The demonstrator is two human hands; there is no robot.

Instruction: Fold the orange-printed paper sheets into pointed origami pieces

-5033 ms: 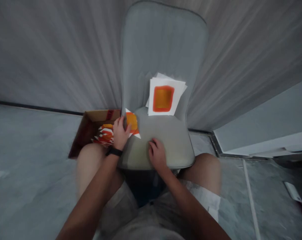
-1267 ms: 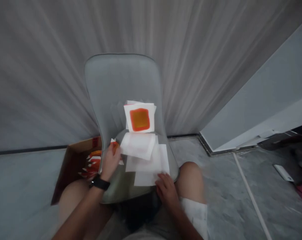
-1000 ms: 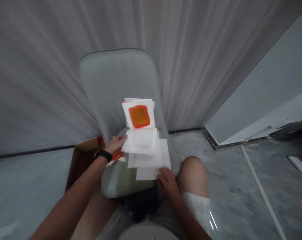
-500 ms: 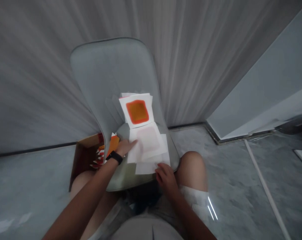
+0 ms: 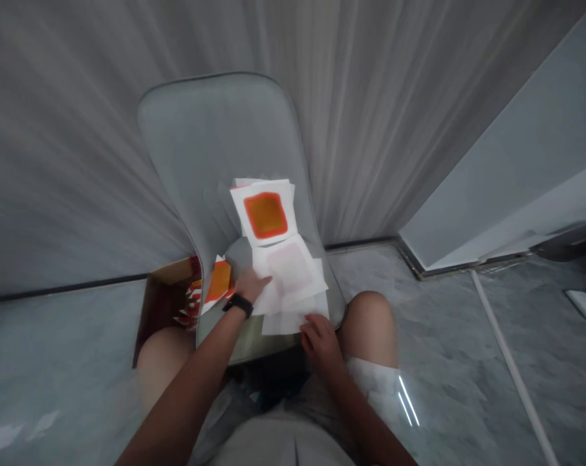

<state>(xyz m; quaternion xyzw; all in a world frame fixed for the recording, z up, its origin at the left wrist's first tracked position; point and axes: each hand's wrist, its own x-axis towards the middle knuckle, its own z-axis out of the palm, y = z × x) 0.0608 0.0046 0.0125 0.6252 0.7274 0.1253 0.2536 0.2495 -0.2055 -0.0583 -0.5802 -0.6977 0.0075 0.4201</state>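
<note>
We are handling white paper sheets [image 5: 292,266]; our left hand [image 5: 252,286] is lying partly open, our right hand [image 5: 321,340] half-curling, any grip unclear. Lifting one is probably requiring an edge pinch.

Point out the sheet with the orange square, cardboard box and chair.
Sheet with the orange square [image 5: 266,215]: head view, square's middle.
Cardboard box [image 5: 169,273]: head view, inner wall.
Chair [image 5: 225,139]: head view, backrest.

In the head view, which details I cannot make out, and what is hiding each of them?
Head view:
Box: right side, hidden by the chair.
Sheets: exact number, hidden by overlap.
Left hand: whether it pinches the pale sheet, too blurred.
Right hand: it covers the nearest sheet's corner; pinching is uncertain.
White object, far right: identity, blurred.
</note>
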